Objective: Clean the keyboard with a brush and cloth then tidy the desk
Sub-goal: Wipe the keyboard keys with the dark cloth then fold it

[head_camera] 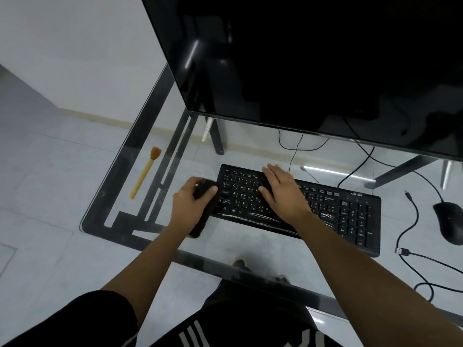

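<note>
A black keyboard lies on the glass desk, slanting down to the right. My left hand grips a dark cloth at the keyboard's left end; the cloth hangs down past my wrist. My right hand rests flat on the left half of the keys, fingers spread and pointing away from me. A wooden brush with tan bristles lies alone on the desk at the far left, apart from both hands.
A large dark monitor stands behind the keyboard. A black mouse sits at the right edge, with a loose USB cable curling beside it. The desk's near edge runs just in front of my legs.
</note>
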